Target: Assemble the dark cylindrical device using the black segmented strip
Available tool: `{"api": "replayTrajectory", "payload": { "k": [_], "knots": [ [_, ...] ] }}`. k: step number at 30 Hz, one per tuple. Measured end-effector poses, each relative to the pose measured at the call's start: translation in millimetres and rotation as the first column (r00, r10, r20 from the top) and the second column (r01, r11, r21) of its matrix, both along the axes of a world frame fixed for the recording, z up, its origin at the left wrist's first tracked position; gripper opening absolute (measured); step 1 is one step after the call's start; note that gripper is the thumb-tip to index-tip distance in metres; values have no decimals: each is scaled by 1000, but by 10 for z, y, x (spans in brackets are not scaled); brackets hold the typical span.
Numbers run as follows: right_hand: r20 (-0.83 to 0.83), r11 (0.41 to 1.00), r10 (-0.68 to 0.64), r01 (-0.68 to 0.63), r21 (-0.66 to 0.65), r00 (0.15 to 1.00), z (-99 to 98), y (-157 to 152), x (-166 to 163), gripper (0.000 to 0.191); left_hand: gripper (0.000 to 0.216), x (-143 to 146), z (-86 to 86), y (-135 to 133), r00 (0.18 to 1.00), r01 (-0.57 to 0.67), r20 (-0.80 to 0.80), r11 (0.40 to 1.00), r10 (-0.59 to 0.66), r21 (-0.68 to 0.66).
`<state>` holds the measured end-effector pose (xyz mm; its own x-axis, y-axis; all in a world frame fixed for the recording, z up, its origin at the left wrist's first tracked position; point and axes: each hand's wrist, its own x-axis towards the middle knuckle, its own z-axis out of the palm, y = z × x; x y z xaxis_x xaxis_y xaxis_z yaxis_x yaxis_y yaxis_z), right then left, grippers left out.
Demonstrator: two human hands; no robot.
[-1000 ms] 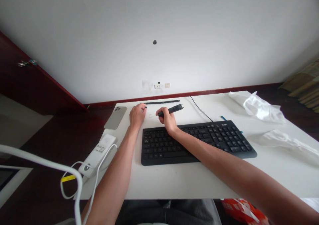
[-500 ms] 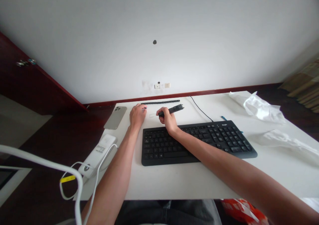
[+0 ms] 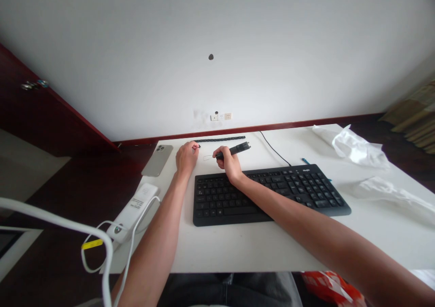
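My left hand [image 3: 186, 156] is closed in a pinch near the back left of the table, with a small black keycap [image 3: 199, 146] at its fingertips. Just behind it a row of black keycaps [image 3: 220, 139] lies along the table's back edge. Wrapped round a black keycap puller [image 3: 239, 148] is my right hand [image 3: 229, 160]. The puller's thin wire loop [image 3: 208, 157] points left, toward my left hand. Under my right wrist rests a black keyboard [image 3: 268, 196], partly covered by the forearm.
A phone [image 3: 158, 160] and a white power strip [image 3: 134, 209] lie along the left edge of the white table [image 3: 238, 252]. A white cable [image 3: 61, 219] hangs in the foreground. Crumpled white wrapping [image 3: 353, 148] lies at right. The keyboard's cord [image 3: 275, 149] runs to the back edge.
My left hand has shifted very slightly left, and the keycap at its fingertips now shows dark. My right hand with the puller has stayed in place.
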<state>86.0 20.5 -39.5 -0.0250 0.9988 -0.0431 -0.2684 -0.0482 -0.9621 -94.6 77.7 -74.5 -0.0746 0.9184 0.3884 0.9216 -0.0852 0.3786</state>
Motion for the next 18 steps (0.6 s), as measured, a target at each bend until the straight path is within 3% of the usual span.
{"api": "replayTrajectory", "payload": {
  "k": [18],
  "knots": [
    [-11,1000,-1,1,-12,1000,7,3,-8,30,17,37,55,62,997,-42,-68,998,39,-44]
  ]
}}
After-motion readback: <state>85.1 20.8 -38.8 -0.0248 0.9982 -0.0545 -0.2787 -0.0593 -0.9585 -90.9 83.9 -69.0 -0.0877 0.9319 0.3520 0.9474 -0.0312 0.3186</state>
